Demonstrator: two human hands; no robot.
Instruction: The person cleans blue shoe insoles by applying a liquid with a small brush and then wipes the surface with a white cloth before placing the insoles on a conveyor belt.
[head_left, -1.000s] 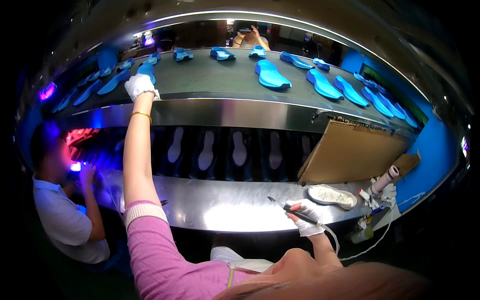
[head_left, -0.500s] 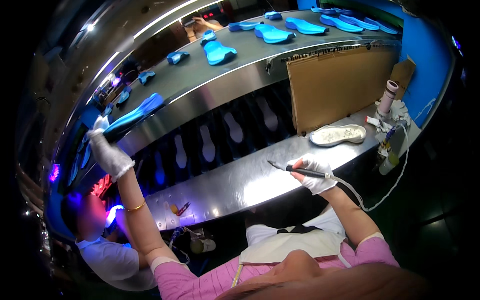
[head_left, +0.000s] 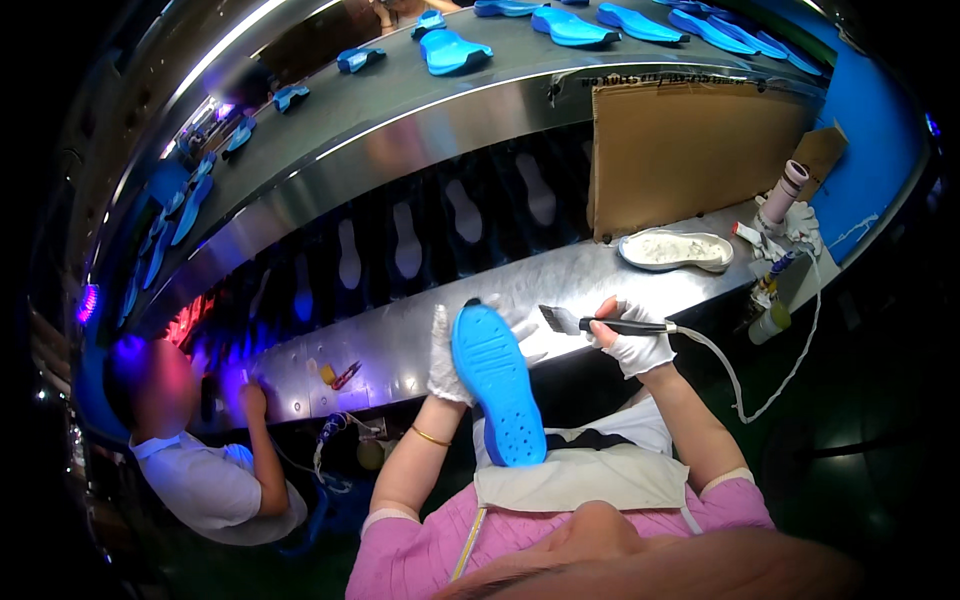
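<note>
Two gloved hands are both occupied. The left hand (head_left: pixel 444 360) holds a blue sole (head_left: pixel 497 385) from the far side, gloved fingers showing past both its edges; the right hand (head_left: pixel 638 347) is closed around the dark handle of a corded tool (head_left: pixel 628 327), whose flat, fringed tip points left toward the sole, apart from it.

The sole is in the air between the person's lap and the steel bench (head_left: pixel 415 345). Its long axis runs steeply from upper left to lower right; the dark-tipped end points away toward the bench, the end with round holes back toward the apron (head_left: pixel 570 480). Its ridged, perforated face is toward the camera.

A line of dark printing runs along the top of the one cardboard sheet (head_left: pixel 700 160).

On the bench lie one white shoe-shaped piece (head_left: pixel 677 250) and one pink tube (head_left: pixel 783 192). More than ten blue soles are on the belt (head_left: pixel 370 105), too overlapped at the ends to count exactly. One co-worker (head_left: pixel 215 485) sits at left.
</note>
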